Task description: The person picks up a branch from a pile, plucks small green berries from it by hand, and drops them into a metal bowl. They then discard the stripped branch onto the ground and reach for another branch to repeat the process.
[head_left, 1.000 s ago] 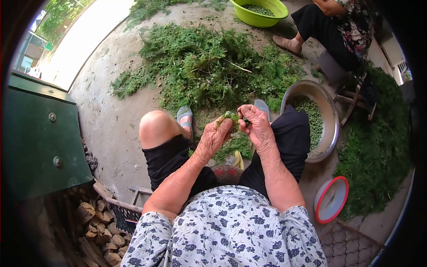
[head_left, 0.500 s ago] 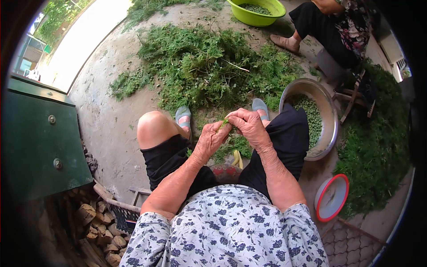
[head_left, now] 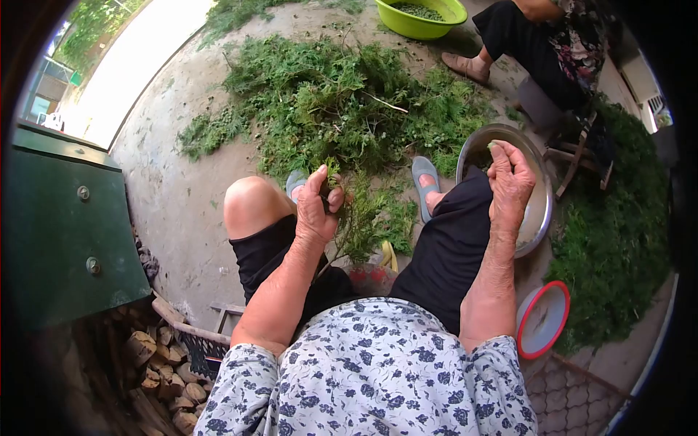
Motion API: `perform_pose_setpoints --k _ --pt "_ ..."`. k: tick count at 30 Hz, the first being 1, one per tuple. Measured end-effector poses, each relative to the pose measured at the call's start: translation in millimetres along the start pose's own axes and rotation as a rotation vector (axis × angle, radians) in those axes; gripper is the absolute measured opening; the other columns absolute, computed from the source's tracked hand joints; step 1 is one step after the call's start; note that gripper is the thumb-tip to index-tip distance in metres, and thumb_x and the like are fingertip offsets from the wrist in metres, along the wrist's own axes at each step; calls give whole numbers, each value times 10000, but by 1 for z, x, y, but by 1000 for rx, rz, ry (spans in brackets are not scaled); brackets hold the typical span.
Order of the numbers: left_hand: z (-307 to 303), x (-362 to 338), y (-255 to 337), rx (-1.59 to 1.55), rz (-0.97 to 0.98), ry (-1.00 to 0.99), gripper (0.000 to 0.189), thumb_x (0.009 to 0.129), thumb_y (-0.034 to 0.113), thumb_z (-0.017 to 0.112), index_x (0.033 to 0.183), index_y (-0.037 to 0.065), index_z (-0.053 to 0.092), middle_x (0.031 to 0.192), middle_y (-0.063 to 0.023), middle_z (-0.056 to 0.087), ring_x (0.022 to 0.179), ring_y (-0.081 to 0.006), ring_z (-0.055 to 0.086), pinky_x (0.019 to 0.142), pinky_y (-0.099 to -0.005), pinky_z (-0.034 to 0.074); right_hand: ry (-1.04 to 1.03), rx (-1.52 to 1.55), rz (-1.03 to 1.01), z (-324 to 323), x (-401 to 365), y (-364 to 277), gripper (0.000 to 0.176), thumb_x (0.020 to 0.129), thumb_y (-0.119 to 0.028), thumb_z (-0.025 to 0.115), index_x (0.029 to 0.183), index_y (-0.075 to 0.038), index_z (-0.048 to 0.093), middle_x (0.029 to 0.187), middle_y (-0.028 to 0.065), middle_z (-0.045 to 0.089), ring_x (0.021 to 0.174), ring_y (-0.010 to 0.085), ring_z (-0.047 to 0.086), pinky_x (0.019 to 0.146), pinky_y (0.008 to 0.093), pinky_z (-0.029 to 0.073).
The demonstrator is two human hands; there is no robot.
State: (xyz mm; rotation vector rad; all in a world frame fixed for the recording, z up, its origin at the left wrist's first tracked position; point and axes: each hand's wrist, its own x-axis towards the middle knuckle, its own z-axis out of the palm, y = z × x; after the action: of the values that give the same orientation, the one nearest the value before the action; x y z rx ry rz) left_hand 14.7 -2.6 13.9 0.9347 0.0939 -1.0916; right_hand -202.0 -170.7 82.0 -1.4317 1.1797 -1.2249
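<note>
My left hand point(head_left: 317, 211) is closed around a leafy evergreen branch point(head_left: 360, 227), which hangs between my knees with its fine green sprays to the right of the fingers. Over the wide metal bowl point(head_left: 536, 216) by my right knee, my right hand point(head_left: 511, 187) is raised with thumb and fingers pinched together. A tiny pale green spot shows at its fingertips, too small to name. My right hand and black trouser leg hide most of what lies in the bowl.
A big heap of evergreen branches point(head_left: 327, 109) lies ahead, and another pile point(head_left: 611, 240) is at right. A lime-green basin point(head_left: 422, 27) stands beyond, near a seated person point(head_left: 538, 54). A red-rimmed basin point(head_left: 544, 320), firewood point(head_left: 167, 370) and a green cabinet point(head_left: 73, 225) flank me.
My hands, together at a sprig before, are now apart. The right has moved right, over the metal bowl; the left has shifted slightly left, the branch now showing larger beside it.
</note>
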Motion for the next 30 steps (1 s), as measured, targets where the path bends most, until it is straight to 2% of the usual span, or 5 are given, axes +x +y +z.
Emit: perform_pose_setpoints --k 9,13,17,21,30 --pt "6 -1 12 -307 -39 -118 289 912 298 454 734 85 533 453 15 353 373 -100 253 595 -297 367 279 -761 -69 -125 48 71 288 762 -126 595 1025 -12 624 1055 140 587 1000 257 545 888 344 397" --pt "6 -1 13 -346 -34 -116 290 916 288 450 736 72 519 458 15 326 370 -102 241 582 -282 361 299 -498 -48 -85 21 24 264 814 -114 571 1036 24 608 1008 124 609 932 214 575 838 301 435" --pt "20 -4 19 -398 20 -104 281 919 275 444 731 72 497 464 24 306 370 -97 226 549 -278 359 -116 251 120 -15 -26 -10 185 854 -84 569 990 35 608 880 75 621 812 110 584 737 239 464" --pt "41 -12 28 -480 41 -102 295 912 266 458 681 84 483 417 27 269 347 -97 212 475 -260 331 -438 589 695 43 -83 13 230 869 -129 561 1009 53 542 884 89 581 691 171 619 580 278 533" --pt "60 -9 31 -405 83 -337 363 905 301 453 611 91 483 378 21 253 338 -98 203 446 -264 290 -692 577 867 75 -71 26 273 800 -192 669 941 4 543 715 38 573 401 79 487 339 221 365"
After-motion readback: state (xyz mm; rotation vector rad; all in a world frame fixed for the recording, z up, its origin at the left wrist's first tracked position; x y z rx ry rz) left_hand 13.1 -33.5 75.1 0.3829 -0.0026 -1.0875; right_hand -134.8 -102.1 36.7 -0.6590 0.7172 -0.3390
